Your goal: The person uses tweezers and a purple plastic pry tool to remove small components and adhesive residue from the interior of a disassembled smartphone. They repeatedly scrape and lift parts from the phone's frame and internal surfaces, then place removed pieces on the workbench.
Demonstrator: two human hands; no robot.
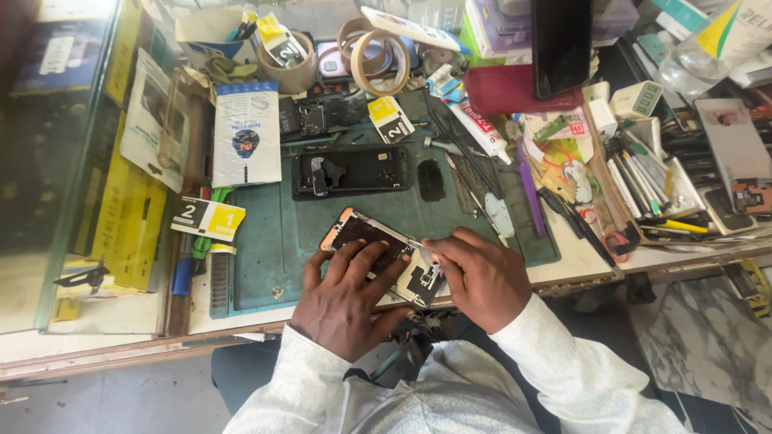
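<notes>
The left hand (347,299) lies spread, fingers flat on an opened smartphone (378,253) (back cover off) on the green mat (273,241); the right hand (481,277) pinches thin tweezers (416,243) over it.

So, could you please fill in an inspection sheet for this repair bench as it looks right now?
Surface: dark green work mat on a pale bench, crowded.
Job's things: opened phone with orange-edged frame, lying tilted on the mat; thin metal tool touching its inside.
Clutter: second opened black phone, rolls of tan tape, white glue tube, yellow-and-white numbered cards, tray of pens and tools.
Grippers: left hand lies flat on the opened phone; right hand pinches the tool.
Cables: nothing seen clearly.
Surroundings: glass counter panel on the left, marbled floor on the right.
</notes>
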